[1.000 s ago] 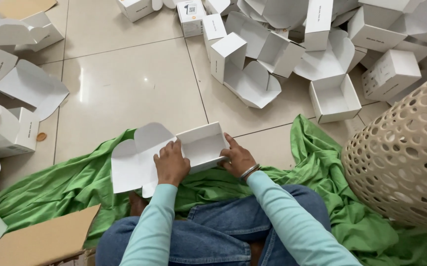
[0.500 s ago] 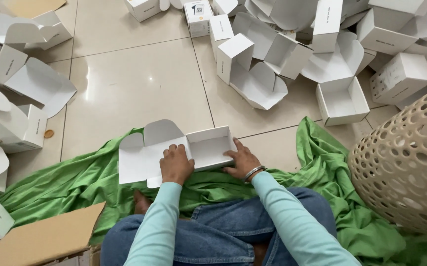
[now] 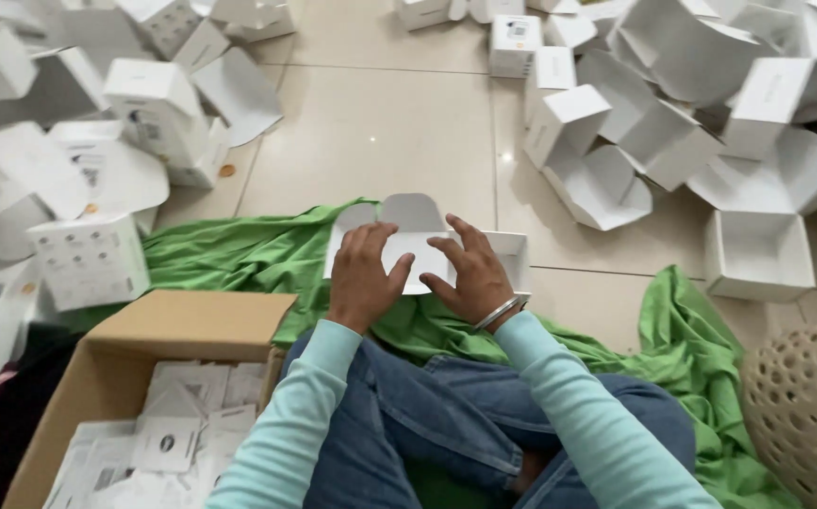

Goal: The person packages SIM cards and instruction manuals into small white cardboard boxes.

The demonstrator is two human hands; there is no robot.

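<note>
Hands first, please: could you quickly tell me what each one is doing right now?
Left hand: closed on the white carton, fingers over its folded lid.
Right hand: fingers spread, pressing down on the same carton's lid.
</note>
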